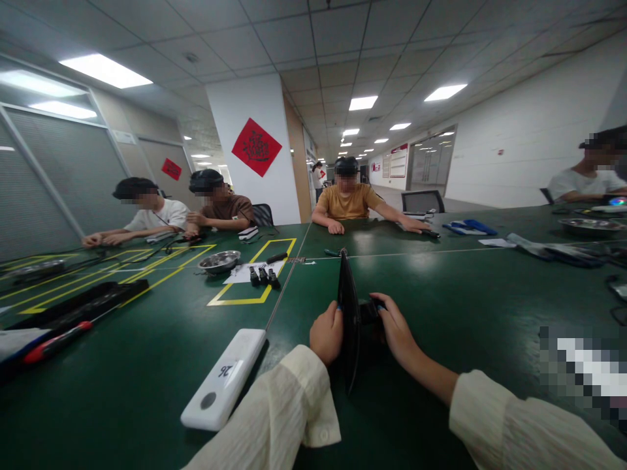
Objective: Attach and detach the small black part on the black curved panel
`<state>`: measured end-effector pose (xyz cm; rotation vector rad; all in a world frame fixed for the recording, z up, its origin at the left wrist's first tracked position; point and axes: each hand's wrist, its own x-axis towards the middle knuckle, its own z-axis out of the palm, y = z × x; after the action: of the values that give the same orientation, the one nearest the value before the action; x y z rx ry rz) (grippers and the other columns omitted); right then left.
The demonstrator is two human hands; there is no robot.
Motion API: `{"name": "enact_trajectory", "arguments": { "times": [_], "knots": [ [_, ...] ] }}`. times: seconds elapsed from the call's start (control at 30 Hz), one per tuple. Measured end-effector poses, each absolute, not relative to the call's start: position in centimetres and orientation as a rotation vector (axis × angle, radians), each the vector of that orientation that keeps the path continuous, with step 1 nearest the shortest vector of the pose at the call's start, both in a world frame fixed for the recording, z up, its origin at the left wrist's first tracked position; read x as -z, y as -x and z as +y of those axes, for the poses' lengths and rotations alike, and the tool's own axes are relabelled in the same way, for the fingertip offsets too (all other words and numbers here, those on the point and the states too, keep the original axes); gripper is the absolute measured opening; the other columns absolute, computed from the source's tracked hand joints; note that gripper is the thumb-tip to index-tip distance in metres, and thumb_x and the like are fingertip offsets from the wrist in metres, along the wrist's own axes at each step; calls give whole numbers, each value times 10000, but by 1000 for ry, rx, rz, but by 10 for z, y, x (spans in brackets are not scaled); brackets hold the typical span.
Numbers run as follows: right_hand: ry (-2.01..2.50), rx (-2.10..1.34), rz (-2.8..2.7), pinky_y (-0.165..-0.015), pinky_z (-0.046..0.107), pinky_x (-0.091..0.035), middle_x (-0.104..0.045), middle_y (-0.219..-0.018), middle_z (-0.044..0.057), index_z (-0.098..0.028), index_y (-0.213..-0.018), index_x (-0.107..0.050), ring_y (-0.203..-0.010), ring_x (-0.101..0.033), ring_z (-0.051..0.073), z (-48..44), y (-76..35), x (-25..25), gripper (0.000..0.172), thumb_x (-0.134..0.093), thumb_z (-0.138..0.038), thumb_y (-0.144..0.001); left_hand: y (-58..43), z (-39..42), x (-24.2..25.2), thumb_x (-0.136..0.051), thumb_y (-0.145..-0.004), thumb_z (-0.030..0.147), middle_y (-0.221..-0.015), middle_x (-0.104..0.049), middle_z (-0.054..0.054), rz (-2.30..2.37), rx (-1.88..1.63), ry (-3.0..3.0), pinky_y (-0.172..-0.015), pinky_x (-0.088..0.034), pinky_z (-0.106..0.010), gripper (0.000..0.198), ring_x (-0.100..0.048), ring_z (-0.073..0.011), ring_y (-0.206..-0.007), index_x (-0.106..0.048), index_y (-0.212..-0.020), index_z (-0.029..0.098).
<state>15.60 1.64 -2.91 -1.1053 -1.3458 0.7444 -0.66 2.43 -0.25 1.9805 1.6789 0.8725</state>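
Note:
Above the green tabletop (421, 365), a thin flat black panel (348, 326) stands upright between my hands, seen nearly edge-on. My left hand (326, 334) is closed on its left face. On the panel's right side is a small black block-like part (367, 312), and my right hand (398, 331) has its fingers closed round it. Whether the block is fixed to the panel, I cannot tell. A white slab-shaped device marked 26 (228, 375) lies left of my left forearm.
At left, a red-and-black screwdriver (59, 341) lies by a long black tray (83, 307). A metal bowl (219, 262) and several small black parts (264, 277) sit near yellow tape. A person (350, 199) sits opposite, others at both sides. Blue bags (469, 227) lie far right.

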Motion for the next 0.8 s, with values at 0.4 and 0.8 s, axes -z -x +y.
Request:
{"name": "enact_trajectory", "arguments": {
  "times": [0.4, 0.8],
  "knots": [
    [1103, -718, -1366, -725, 324, -470, -574, -935, 49, -206, -1121, -516, -885, -547, 190, 19, -157, 35, 373, -347, -336, -815, 7, 24, 1, -188, -871, 355, -787, -655, -68, 1648, -826, -1968, -651, -389, -227, 493, -580, -174, -750, -619, -737, 157],
    [1022, -631, -1296, -855, 346, -441, -498, -1165, 96, -197, -1171, -415, -1090, -477, 213, 18, -152, 29, 459, -471, -455, -796, 8, 25, 0, -206, -866, 316, -876, -657, -59, 1526, -795, -2045, -744, -431, -258, 423, -587, -181, -846, -602, -863, 169]
  ]
}}
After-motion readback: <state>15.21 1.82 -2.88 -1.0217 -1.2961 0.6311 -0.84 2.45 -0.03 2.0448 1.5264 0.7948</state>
